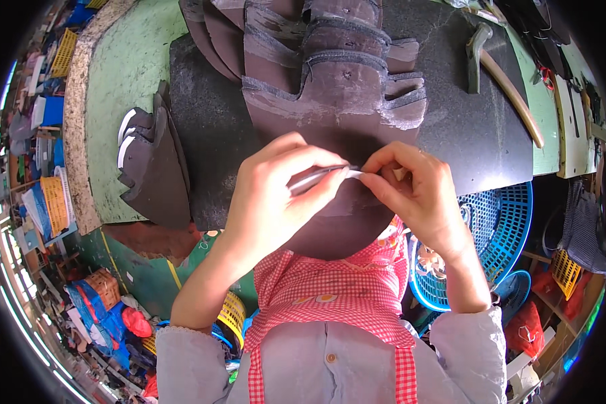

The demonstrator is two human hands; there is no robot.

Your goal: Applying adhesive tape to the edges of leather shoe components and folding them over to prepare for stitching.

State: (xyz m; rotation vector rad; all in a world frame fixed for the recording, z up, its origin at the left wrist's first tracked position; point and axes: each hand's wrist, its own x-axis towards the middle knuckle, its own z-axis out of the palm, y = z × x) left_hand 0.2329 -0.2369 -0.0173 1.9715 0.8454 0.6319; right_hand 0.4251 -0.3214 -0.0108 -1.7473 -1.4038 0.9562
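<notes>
Our left hand (273,192) pinches the narrow white strip (354,174) between thumb and fingers. We locate the strip between both hands, above the dark brown panels (337,128); we judge it light, bendable and best gripped near its ends. Our right hand (421,192) pinches its right tip.

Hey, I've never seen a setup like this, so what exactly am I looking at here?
There's no machine: this is one person working bare-handed, seen by a wide fisheye camera worn on their head, looking down. The left hand and right hand pinch a thin white strip. Beneath and beyond them, dark brown pieces overlap on a black sheet over a green table. A hammer lies to the right; more dark pieces, some white-edged, lie left.
</notes>
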